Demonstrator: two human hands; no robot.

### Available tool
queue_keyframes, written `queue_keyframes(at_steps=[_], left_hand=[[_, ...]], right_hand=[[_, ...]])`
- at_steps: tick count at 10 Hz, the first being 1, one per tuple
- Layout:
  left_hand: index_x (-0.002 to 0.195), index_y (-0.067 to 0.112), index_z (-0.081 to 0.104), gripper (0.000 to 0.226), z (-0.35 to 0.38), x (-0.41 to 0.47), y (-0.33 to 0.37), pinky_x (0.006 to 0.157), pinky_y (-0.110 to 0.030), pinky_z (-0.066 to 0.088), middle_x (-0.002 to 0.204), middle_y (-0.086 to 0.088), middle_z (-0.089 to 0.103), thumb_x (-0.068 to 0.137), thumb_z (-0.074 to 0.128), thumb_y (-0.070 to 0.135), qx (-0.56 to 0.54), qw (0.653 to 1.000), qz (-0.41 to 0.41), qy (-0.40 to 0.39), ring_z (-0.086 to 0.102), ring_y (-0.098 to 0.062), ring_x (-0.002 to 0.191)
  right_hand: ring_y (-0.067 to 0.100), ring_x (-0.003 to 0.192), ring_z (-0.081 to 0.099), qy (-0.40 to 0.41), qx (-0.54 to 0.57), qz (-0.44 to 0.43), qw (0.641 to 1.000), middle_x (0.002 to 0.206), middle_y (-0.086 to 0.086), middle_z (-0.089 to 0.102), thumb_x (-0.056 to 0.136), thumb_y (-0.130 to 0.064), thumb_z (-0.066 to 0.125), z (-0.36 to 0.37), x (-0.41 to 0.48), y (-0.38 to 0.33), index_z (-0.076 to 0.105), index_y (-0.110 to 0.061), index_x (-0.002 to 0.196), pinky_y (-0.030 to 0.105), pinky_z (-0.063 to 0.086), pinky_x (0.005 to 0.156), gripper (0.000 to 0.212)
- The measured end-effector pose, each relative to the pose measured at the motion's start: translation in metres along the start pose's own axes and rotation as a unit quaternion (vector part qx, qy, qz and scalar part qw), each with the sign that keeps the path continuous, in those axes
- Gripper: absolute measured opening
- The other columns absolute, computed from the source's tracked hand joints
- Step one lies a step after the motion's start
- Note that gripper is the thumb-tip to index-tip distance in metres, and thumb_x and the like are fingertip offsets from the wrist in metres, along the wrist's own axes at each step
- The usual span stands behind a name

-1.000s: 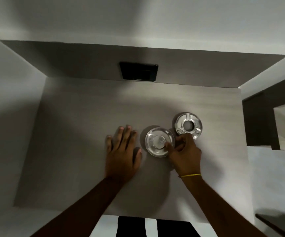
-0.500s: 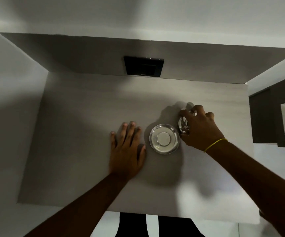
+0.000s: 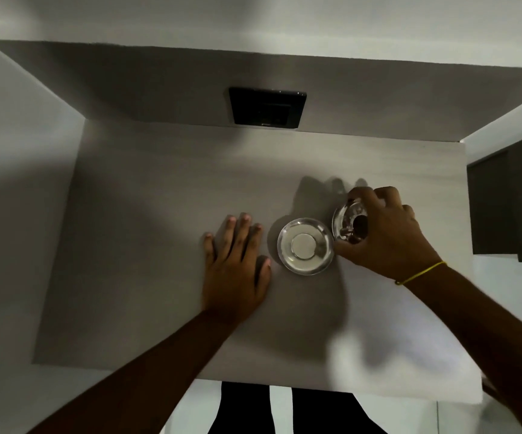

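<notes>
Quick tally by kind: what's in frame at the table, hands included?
Glass dishes: 2 (flat dish on the table, tilted dish gripped by the right hand)
Hands: 2 (right hand, left hand flat on the table)
Black wall plate: 1
Yellow wristband: 1
Total: 6

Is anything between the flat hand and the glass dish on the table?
No, nothing visible. The left hand lies flat, with only bare table between it and the dish. The right hand grips the ashtray beyond the dish.
</notes>
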State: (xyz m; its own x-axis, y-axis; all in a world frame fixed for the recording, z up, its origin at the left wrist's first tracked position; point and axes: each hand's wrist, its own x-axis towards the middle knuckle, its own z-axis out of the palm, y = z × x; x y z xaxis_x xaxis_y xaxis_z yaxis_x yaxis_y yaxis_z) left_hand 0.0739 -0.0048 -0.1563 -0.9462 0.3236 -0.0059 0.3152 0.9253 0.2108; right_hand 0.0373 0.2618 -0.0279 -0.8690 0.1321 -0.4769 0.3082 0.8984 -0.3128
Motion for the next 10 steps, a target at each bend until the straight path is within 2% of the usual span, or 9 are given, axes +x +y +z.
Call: queue_keyframes(at_steps=[1, 2, 3, 5, 6, 8, 9, 10], left_hand=[[0.164, 0.018, 0.039, 0.066, 0.001, 0.001, 0.000, 0.129, -0.070, 0.021, 0.178, -0.011, 0.030, 0.104, 0.045, 0.047, 0.004, 1.000, 0.001, 0.001, 0.020, -0.034, 0.168], [0.165, 0.019, 0.036, 0.067, 0.002, 0.000, -0.001, 0.129, -0.071, 0.020, 0.179, -0.010, 0.027, 0.106, 0.042, 0.049, 0.003, 1.000, 0.002, -0.004, 0.017, -0.034, 0.168], [0.167, 0.020, 0.032, 0.068, 0.003, 0.000, -0.001, 0.129, -0.071, 0.020, 0.180, -0.010, 0.026, 0.107, 0.041, 0.051, 0.004, 1.000, 0.003, -0.005, 0.017, -0.034, 0.168], [0.167, 0.020, 0.034, 0.067, 0.003, 0.001, -0.001, 0.129, -0.070, 0.018, 0.180, -0.010, 0.026, 0.108, 0.041, 0.051, 0.004, 1.000, 0.001, -0.014, 0.016, -0.034, 0.169], [0.166, 0.020, 0.036, 0.066, 0.003, 0.000, -0.001, 0.130, -0.069, 0.017, 0.180, -0.009, 0.027, 0.108, 0.038, 0.052, 0.003, 1.000, 0.003, -0.016, 0.016, -0.033, 0.169], [0.165, 0.020, 0.037, 0.066, 0.004, -0.001, -0.001, 0.131, -0.068, 0.016, 0.180, -0.008, 0.026, 0.108, 0.039, 0.053, 0.004, 1.000, 0.004, -0.021, 0.014, -0.032, 0.169], [0.166, 0.020, 0.037, 0.066, -0.009, 0.001, -0.004, 0.129, -0.070, 0.021, 0.181, -0.008, 0.025, 0.108, 0.041, 0.051, -0.003, 0.999, 0.013, -0.042, 0.015, -0.032, 0.169], [0.165, 0.018, 0.038, 0.064, -0.039, 0.012, -0.002, 0.128, -0.072, 0.022, 0.180, -0.008, 0.026, 0.109, 0.042, 0.050, 0.009, 1.000, 0.022, -0.019, 0.015, -0.031, 0.169]], right_hand=[[0.042, 0.127, 0.057, 0.014, 0.014, -0.034, 0.999, 0.143, 0.013, 0.049, 0.057, -0.073, 0.070, 0.001, -0.009, -0.018, 0.048, -0.031, 0.146, 0.050, 0.046, 0.112, 0.101], [0.039, 0.124, 0.057, 0.015, -0.024, -0.089, 0.996, 0.141, 0.011, 0.049, 0.060, -0.065, 0.074, 0.013, -0.014, -0.040, 0.052, -0.027, 0.145, 0.045, 0.045, 0.110, 0.096], [0.044, 0.118, 0.053, -0.003, -0.073, -0.106, 0.992, 0.145, 0.008, 0.043, 0.063, -0.058, 0.074, 0.027, -0.014, -0.058, 0.047, -0.029, 0.149, 0.047, 0.055, 0.101, 0.095], [0.045, 0.116, 0.050, -0.003, -0.122, -0.116, 0.986, 0.146, 0.009, 0.041, 0.065, -0.057, 0.066, 0.049, -0.014, -0.063, 0.045, -0.027, 0.149, 0.051, 0.063, 0.084, 0.092], [0.044, 0.120, 0.049, -0.016, -0.133, -0.114, 0.984, 0.148, 0.009, 0.038, 0.068, -0.054, 0.071, 0.054, -0.015, -0.062, 0.043, -0.028, 0.152, 0.051, 0.063, 0.088, 0.092], [0.044, 0.130, 0.047, -0.040, -0.105, -0.122, 0.986, 0.154, 0.009, 0.032, 0.075, -0.043, 0.076, 0.057, -0.016, -0.058, 0.038, -0.027, 0.159, 0.053, 0.057, 0.103, 0.093], [0.043, 0.150, 0.038, -0.052, -0.112, -0.130, 0.984, 0.165, 0.006, 0.027, 0.077, -0.055, 0.071, 0.043, -0.021, -0.061, 0.026, -0.032, 0.165, 0.054, 0.052, 0.112, 0.102], [0.044, 0.161, 0.024, 0.020, -0.086, -0.103, 0.991, 0.175, 0.003, 0.017, 0.075, -0.069, 0.068, 0.014, -0.029, -0.062, 0.021, -0.038, 0.167, 0.063, 0.052, 0.112, 0.108]])
